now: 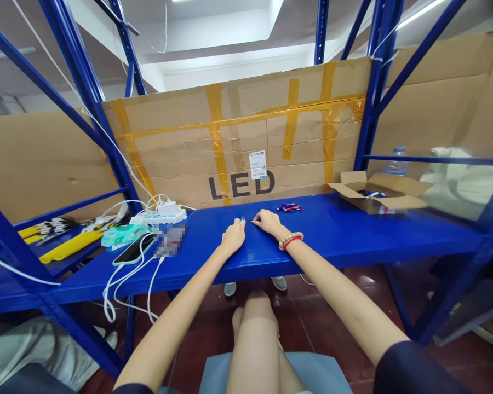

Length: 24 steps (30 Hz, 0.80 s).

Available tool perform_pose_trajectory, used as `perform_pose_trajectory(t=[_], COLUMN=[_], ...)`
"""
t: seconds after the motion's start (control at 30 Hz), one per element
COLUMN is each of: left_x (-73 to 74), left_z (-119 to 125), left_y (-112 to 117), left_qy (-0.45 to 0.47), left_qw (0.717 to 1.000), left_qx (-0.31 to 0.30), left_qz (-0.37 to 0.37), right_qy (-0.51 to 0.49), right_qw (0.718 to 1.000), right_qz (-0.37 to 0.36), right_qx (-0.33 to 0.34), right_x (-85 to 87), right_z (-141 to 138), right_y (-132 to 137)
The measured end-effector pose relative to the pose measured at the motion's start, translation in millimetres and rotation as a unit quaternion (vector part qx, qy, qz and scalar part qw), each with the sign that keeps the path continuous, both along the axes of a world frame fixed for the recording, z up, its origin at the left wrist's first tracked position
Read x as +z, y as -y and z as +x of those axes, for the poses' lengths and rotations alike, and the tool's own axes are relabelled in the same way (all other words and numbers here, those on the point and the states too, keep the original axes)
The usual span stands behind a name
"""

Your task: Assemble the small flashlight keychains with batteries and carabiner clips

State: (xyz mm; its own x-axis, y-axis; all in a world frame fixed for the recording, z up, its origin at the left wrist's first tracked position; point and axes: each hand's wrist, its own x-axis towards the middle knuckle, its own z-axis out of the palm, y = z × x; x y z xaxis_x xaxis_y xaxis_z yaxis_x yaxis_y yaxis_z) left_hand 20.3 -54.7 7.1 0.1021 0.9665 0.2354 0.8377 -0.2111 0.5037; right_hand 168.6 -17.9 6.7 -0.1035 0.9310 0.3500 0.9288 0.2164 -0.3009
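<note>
My left hand (232, 236) rests over the blue shelf (213, 219), its fingers closed round a small piece with green and a pale tip (242, 219). A short distance to the right, my right hand (267, 221) pinches another tiny dark green piece (252, 220) between thumb and fingertips. Both pieces are too small to name, and a gap separates them. Just behind my right hand lies a little heap of shiny purple and red pieces (290, 207). A beaded bracelet and a red band (291, 241) circle my right wrist.
Left are a phone (135, 250), a blurred-out device (170, 242), a power strip (164, 214) with white cables and a teal packet (121, 235). An open carton (378, 202) with small items stands right. A cardboard wall (181, 158) and blue posts (370, 104) bound the shelf.
</note>
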Motion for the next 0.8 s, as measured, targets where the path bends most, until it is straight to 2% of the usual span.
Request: perform_pose_trajectory(t=[0.13, 0.23, 0.47, 0.6, 0.67, 0.8], left_x=[5.7, 3.8, -10.8, -11.4, -10.9, -10.6], left_z=[9, 12, 10, 8, 6, 4], left_y=[-30, -41, -42, -47, -49, -50], left_qy=[0.065, 0.097, 0.158, 0.174, 0.167, 0.129], left_qw=[0.997, 0.993, 0.986, 0.983, 0.983, 0.987], left_qx=[0.044, 0.06, -0.007, -0.009, -0.017, -0.01], left_qz=[-0.021, -0.015, 0.045, 0.061, 0.07, 0.092], right_qy=[0.008, -0.013, -0.098, -0.13, -0.145, -0.144], right_qw=[1.0, 0.997, 0.972, 0.956, 0.952, 0.961], right_qz=[0.004, 0.024, 0.116, 0.106, 0.099, 0.087], right_qx=[0.027, 0.068, 0.177, 0.241, 0.25, 0.221], right_x=[-1.3, -3.5, -7.9, -9.0, -8.7, -5.6], right_z=[-3, -1, 2, 2, 3, 3], right_y=[-1, -2, -9, -10, -10, -4])
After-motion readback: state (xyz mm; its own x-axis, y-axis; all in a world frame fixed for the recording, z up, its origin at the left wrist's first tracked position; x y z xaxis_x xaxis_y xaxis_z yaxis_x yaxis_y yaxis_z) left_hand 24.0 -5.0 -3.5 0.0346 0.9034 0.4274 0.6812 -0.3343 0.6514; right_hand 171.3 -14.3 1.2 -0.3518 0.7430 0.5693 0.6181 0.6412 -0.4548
